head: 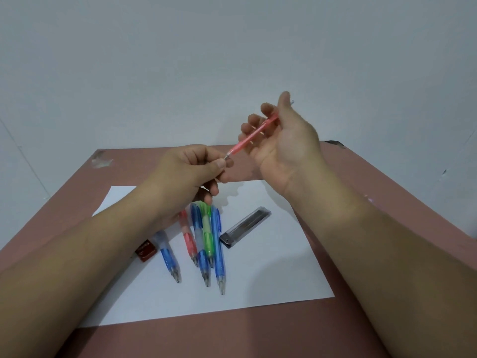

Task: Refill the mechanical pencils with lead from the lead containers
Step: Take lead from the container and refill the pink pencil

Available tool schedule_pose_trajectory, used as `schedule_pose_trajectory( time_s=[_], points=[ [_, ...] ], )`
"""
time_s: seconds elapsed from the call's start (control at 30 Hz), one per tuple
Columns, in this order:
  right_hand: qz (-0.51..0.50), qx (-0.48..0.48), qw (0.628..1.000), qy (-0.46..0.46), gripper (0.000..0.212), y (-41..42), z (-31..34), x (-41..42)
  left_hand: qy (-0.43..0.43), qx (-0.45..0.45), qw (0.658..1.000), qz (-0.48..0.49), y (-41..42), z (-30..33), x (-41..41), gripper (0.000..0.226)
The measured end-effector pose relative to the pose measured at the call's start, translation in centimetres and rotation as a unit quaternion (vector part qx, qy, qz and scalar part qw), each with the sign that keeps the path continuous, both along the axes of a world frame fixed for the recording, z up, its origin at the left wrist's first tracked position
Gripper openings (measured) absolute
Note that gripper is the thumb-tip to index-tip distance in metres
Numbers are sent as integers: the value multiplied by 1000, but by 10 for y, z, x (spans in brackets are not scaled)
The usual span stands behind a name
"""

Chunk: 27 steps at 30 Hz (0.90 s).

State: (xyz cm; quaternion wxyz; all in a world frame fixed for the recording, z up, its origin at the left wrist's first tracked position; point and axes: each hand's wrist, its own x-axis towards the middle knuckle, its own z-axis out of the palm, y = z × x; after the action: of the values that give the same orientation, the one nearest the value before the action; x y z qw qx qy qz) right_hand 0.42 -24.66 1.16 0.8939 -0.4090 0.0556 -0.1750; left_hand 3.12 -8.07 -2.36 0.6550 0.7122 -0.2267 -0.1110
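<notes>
My right hand (281, 140) grips a pink mechanical pencil (251, 136) raised above the table, tip slanting down to the left. My left hand (191, 166) pinches that pencil's metal tip between thumb and forefinger. On the white paper (271, 275) below lie several mechanical pencils: a blue one (169, 257) at the left, a red one (188, 237), another blue one (201, 251), a green one (206, 235) and a third blue one (218, 254). A dark, clear lead container (245, 226) lies to their right.
A small red box (145, 250) sits at the paper's left edge, partly hidden by my left forearm. The brown table (387, 228) meets a pale wall at the back. Bits of tape mark the table's far corners.
</notes>
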Motion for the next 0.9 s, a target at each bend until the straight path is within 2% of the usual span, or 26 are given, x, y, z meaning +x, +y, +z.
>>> schedule_pose_trajectory(
  time_s=[0.03, 0.1, 0.13, 0.27, 0.43, 0.5, 0.57, 0.63, 0.7, 0.83, 0.9],
  points=[
    [-12, -80, 996, 28, 35, 1, -2, 0, 2, 5, 1000, 3, 0, 0, 0, 14],
    [-35, -256, 962, 88, 25, 1, -6, -1, -3, 24, 1000, 11, 0, -1, -1, 11],
    [-37, -305, 946, 106, 22, 1, -7, 0, -8, 40, 999, 16, 0, -1, -1, 10],
    [-11, -279, 953, 114, 12, -4, -8, 0, -9, 77, 997, 15, -1, 1, -5, 9],
    [-36, -309, 944, 113, 14, -12, 1, -8, -14, 44, 999, -5, -1, 10, -15, 16],
    [-33, -341, 933, 107, 14, -16, 8, -15, -36, 49, 998, -1, -2, 12, -18, 18],
    [-39, -388, 915, 104, 17, -25, 14, -29, -89, 99, 991, 1, -2, 13, -21, 16],
    [-57, -434, 892, 111, 27, -39, 22, -48, -214, 217, 952, -14, -2, 15, -25, 14],
    [-81, -488, 860, 129, 29, -57, 28, -71, -325, 319, 889, -42, -6, 21, -34, 20],
    [-141, -551, 805, 168, 9, -98, 32, -117, -419, 411, 804, -99, -25, 32, -55, 42],
    [-168, -573, 780, 187, 8, -116, 27, -135, -451, 444, 764, -125, -35, 36, -65, 48]
  ],
)
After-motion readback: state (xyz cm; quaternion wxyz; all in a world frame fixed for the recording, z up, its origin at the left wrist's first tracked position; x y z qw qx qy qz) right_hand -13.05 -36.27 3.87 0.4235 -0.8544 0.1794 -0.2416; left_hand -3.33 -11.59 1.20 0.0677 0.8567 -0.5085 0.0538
